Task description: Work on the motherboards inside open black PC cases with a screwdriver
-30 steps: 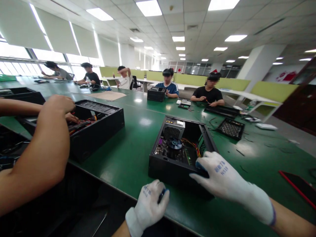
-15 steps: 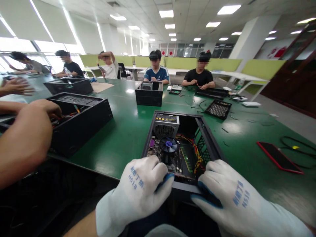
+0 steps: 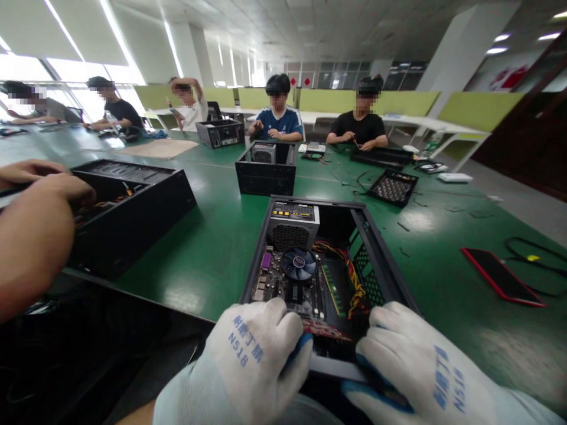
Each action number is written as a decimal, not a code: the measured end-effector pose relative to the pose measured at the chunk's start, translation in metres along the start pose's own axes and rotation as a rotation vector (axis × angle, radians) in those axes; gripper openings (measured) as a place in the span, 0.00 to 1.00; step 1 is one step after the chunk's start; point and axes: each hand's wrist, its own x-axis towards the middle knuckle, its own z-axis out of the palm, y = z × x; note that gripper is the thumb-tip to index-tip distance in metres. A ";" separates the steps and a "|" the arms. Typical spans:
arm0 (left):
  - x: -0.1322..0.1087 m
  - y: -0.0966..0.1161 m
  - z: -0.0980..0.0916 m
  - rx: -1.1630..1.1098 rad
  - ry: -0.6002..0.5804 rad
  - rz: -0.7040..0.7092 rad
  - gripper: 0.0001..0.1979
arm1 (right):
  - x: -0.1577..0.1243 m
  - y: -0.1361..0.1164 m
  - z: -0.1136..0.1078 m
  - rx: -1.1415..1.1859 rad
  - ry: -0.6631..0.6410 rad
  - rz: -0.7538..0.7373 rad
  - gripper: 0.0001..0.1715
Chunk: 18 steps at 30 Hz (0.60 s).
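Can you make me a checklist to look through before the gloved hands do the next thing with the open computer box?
1. Left hand and right hand at the computer case's near end: ok.
2. Case open on top: ok.
3. Fan easy to see: ok.
4. Colored wires clear of the right hand: cannot tell.
5. Red-edged flat thing apart from the case: ok.
6. Near end fully over the table: cannot tell.

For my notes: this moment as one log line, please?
computer case: open; fan: inside; left hand: gripping near edge; right hand: gripping near edge
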 end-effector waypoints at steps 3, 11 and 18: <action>0.001 -0.001 0.002 0.001 0.009 0.007 0.10 | 0.007 0.001 -0.002 0.016 0.013 -0.013 0.16; 0.001 -0.004 0.009 0.055 0.068 0.028 0.11 | -0.065 0.035 0.027 -0.150 0.050 -0.083 0.27; 0.002 -0.005 0.010 0.059 0.055 0.025 0.10 | -0.010 0.033 0.011 -0.037 -0.057 -0.098 0.19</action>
